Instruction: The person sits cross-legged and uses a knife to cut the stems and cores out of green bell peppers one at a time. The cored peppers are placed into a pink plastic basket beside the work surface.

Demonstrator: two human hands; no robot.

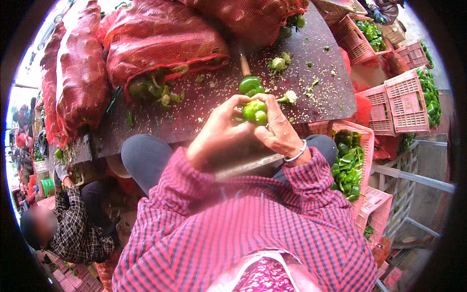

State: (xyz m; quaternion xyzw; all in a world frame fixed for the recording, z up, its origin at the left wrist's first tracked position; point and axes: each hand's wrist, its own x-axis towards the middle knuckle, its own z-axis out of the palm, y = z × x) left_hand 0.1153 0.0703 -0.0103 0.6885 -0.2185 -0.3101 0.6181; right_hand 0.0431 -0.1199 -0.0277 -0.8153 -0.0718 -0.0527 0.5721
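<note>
My left hand (222,124) and my right hand (275,127) are close together above the near edge of the dark table (182,127). Between them is a green bell pepper (255,112), its lobed end facing up, held in the fingers of my right hand. The fingertips of my left hand are at its left side; whether they touch it I cannot tell. Just beyond my fingers another green bell pepper (251,86) lies on the table. A knife with a wooden handle (244,65) lies behind it. Pale pepper cores with seeds (278,65) are farther right.
Red mesh sacks (164,43) of vegetables stand on the table's far and left sides. Seeds and green scraps are scattered over it. At my right are pink plastic crates (406,100) and a crate of green peppers (348,164). A person in a checked shirt (78,226) sits at the left.
</note>
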